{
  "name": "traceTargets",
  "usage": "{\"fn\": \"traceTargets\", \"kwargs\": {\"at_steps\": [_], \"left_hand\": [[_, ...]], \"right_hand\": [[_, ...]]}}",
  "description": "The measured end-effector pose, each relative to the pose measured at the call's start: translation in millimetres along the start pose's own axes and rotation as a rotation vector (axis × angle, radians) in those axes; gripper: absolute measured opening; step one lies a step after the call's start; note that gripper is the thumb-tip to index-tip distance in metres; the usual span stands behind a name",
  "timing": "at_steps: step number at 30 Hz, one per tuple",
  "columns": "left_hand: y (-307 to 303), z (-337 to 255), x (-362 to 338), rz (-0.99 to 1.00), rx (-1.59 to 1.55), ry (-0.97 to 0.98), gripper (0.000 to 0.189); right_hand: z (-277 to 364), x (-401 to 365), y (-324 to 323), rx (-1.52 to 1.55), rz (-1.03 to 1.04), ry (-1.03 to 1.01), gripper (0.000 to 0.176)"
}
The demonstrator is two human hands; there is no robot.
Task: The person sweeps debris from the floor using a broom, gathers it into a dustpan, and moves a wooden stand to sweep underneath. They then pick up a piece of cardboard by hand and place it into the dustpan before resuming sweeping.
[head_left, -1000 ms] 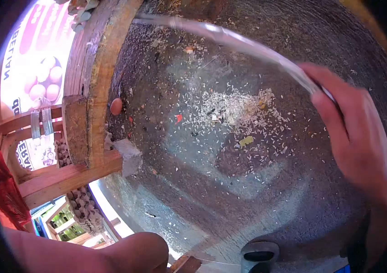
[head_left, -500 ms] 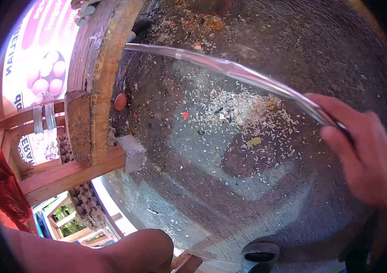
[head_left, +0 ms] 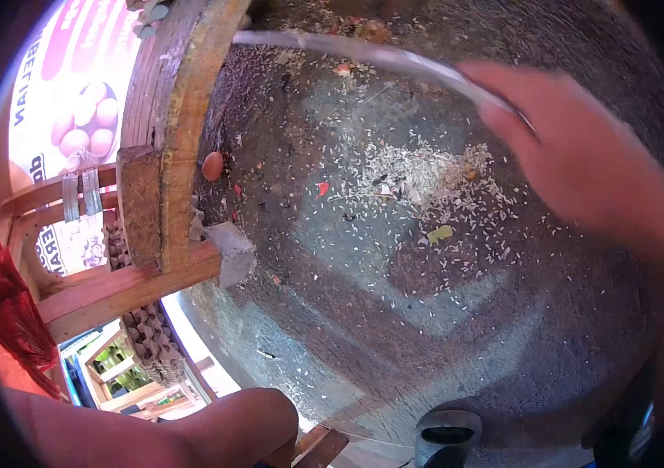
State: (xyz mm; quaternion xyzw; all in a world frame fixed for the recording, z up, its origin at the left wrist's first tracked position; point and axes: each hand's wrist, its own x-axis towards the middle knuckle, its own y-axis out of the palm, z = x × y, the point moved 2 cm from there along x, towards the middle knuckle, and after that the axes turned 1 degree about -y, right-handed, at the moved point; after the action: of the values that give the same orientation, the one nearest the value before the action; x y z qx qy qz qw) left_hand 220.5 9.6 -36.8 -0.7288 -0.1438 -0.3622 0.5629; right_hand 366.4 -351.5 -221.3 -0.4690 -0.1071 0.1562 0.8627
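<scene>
My right hand [head_left: 539, 129] is closed around the near end of a long thin pole [head_left: 394, 58] wrapped in shiny clear film. The pole runs up and left across the dark floor, its far end beside the wooden frame [head_left: 188, 101]. Below it, a scatter of white grains [head_left: 426, 179] lies with a yellow-green scrap [head_left: 440, 234] and a small red scrap [head_left: 323, 189]. A brown egg [head_left: 213, 165] rests on the floor against the frame. A bare bent limb shows at the lower left; no left hand can be made out.
A grey block [head_left: 232, 253] sits at the end of a wooden beam [head_left: 133, 296]. Egg trays [head_left: 149, 343], a red plastic bag [head_left: 12, 304] and a printed banner [head_left: 74, 101] are at the left. A grey object with a dark opening [head_left: 447, 437] is at the bottom.
My right hand has moved up and left with the pole, which now lies higher across the view. The grains look much the same, and the view has shifted slightly.
</scene>
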Motion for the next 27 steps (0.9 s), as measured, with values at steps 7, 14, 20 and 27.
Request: {"fn": "traceTargets", "kwargs": {"at_steps": [7,14,20,27], "left_hand": [[-10,2,-3,-0.001,0.015,-0.009,0.044],[-18,4,-8,-0.011,0.019,-0.025,0.046],[-20,5,-7,-0.016,0.022,-0.034,0.047],[-14,7,-7,-0.015,0.013,-0.04,0.049]], "right_hand": [[37,-91,-46,0.282,0.162,0.4,0.033],[8,-49,-24,-0.043,-0.236,0.219,0.031],[29,58,-4,0.03,-0.258,0.077,0.023],[57,-38,18,0.528,0.039,0.221,0.022]]}}
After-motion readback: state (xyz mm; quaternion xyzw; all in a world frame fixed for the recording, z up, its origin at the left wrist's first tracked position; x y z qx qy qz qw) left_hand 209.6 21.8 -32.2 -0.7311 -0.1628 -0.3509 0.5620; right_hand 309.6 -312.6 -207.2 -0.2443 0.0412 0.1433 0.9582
